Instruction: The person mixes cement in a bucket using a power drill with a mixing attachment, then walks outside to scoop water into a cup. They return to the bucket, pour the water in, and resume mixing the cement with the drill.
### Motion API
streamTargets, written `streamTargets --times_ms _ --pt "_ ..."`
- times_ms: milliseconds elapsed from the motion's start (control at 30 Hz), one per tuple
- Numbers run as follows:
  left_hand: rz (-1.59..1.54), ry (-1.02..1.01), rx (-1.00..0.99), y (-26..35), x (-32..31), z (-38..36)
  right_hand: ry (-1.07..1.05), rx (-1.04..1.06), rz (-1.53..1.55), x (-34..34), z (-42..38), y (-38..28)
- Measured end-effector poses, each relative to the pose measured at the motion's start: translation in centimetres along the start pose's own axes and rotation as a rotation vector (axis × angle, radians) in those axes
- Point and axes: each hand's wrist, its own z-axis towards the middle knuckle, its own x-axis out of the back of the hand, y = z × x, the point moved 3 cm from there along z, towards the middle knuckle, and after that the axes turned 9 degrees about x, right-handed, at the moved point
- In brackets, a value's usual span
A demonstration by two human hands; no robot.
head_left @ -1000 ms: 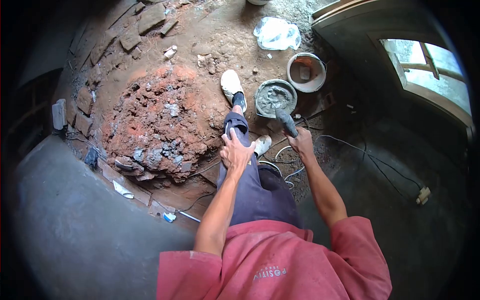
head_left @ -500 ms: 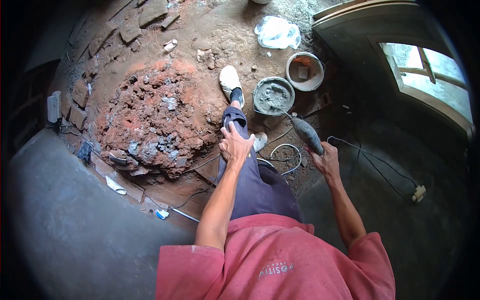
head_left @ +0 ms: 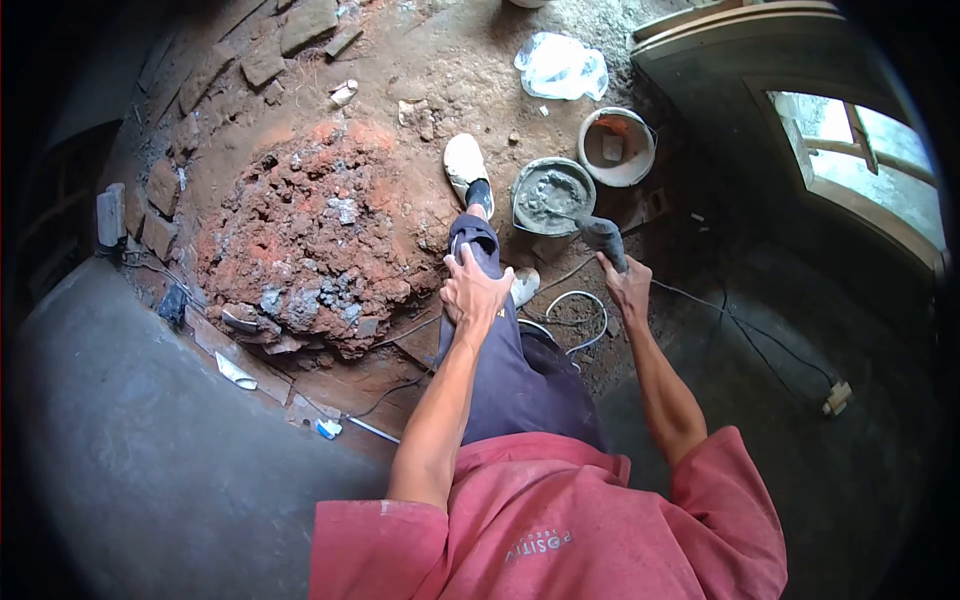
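My right hand [head_left: 630,286] is wrapped round the handle of a dark, mortar-smeared electric drill [head_left: 602,238] with a cord. The front of the drill points into a bucket [head_left: 520,222] of wet grey mortar [head_left: 550,197], where a thin shaft enters the mix. How far the shaft reaches is hidden. My left hand [head_left: 474,290] lies on my left knee with its fingers spread, holding nothing.
A second bucket [head_left: 645,168] stands just beyond the mortar. Behind it lies a white plastic bag [head_left: 562,68]. A mound of reddish soil [head_left: 310,235] rises on the left. A white hose [head_left: 604,318] and a power cord [head_left: 735,312] trail across the floor near my feet.
The drill has swung left and steeper, closer to the bucket, with my right hand moving left and slightly up. My left hand stays on the knee.
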Motion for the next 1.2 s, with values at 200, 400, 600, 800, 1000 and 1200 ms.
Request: streamTargets --times_ms 200,400,600,800,1000,1200 --pt "0.031 -0.037 0.011 0.3 0.5 0.3 0.084 -0.069 -0.025 5.5 -3.9 -3.3" --pt "0.022 -0.006 0.023 0.6 0.5 0.9 0.163 -0.079 0.021 1.5 -2.6 -0.7" --pt "0.031 -0.007 -0.002 1.1 1.3 1.0 0.085 -0.101 -0.026 -0.7 -0.7 0.2" --pt "0.019 0.025 -0.018 1.3 1.8 1.6 0.074 -0.157 -0.001 6.0 -3.5 -4.1" --pt "0.025 0.030 -0.029 1.9 2.2 2.3 0.140 0.102 -0.018 8.3 -4.4 -4.4" --pt "0.047 0.052 -0.038 1.5 2.3 2.0 -0.023 0.204 -0.113 1.7 1.8 1.6"
